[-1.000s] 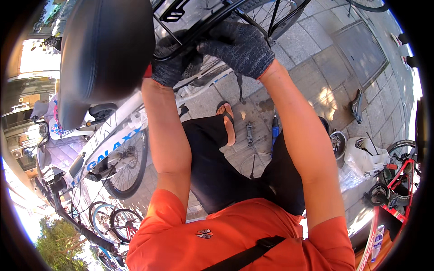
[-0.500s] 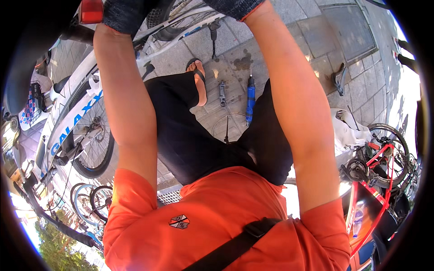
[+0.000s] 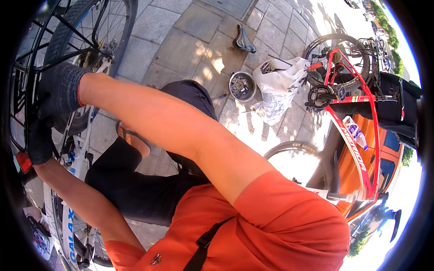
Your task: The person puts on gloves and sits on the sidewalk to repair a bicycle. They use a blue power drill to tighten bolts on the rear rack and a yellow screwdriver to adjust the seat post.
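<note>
Right hand (image 3: 61, 88) — seemingly on rack (image 3: 38, 69)

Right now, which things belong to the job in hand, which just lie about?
Likely in the job:
left hand
right hand
black rack
white bicycle

Seemingly just about:
loose saddle
bowl of small parts
white plastic bag
red bicycle

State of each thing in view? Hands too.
Left hand: gloved, near black rack; grip unclear
Right hand: gloved, at the rack; fingertips hidden
Loose saddle: lying on paving
Metal bowl: upright, holding small parts
White bag: open, standing on paving
Bottle: beside red frame; fill unclear
</note>
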Demonstrator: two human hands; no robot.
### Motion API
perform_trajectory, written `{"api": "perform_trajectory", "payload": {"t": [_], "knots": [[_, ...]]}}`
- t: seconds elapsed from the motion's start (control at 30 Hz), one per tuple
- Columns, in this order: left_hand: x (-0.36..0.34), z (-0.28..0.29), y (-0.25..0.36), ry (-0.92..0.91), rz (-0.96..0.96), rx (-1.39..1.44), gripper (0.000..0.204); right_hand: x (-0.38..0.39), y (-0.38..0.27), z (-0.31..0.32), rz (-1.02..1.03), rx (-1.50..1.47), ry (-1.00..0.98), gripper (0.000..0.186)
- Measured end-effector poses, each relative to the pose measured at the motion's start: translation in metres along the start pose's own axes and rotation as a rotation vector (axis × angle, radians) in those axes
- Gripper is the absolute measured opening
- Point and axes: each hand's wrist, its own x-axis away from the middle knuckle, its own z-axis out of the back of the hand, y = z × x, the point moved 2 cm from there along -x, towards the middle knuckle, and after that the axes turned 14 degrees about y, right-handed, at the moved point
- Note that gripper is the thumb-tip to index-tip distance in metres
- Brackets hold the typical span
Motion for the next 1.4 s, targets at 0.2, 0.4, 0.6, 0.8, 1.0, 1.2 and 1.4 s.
{"api": "perform_trajectory", "payload": {"t": [0.2,0.4,0.6,0.8,1.0,1.2,1.4], "knots": [[0.012,-0.021,0.021,0.096,-0.43,-0.714,0.053,0.001,0.006,0.0,-0.026,-0.025,0.013,0.05],[0.014,-0.011,0.032,0.059,-0.462,-0.975,0.057,0.004,-0.005,-0.007,-0.04,0.001,0.012,0.045],[0.007,0.015,-0.026,0.151,-0.169,-0.161,0.042,0.004,-0.027,0.012,-0.045,-0.088,0.109,0.039],[0.028,-0.074,0.029,0.171,-0.115,-0.132,0.029,0.008,-0.003,0.008,-0.016,-0.15,0.127,0.039],[0.053,-0.07,0.042,0.327,-0.23,0.004,0.02,0.002,-0.026,0.005,0.04,-0.092,0.068,0.036],[0.046,-0.068,0.04,0.231,-0.096,0.029,0.015,0.006,-0.02,0.003,-0.064,-0.15,0.065,0.036],[0.046,-0.055,0.023,0.287,-0.193,-0.006,0.023,0.005,-0.026,0.006,-0.103,-0.288,0.078,0.039]]}}
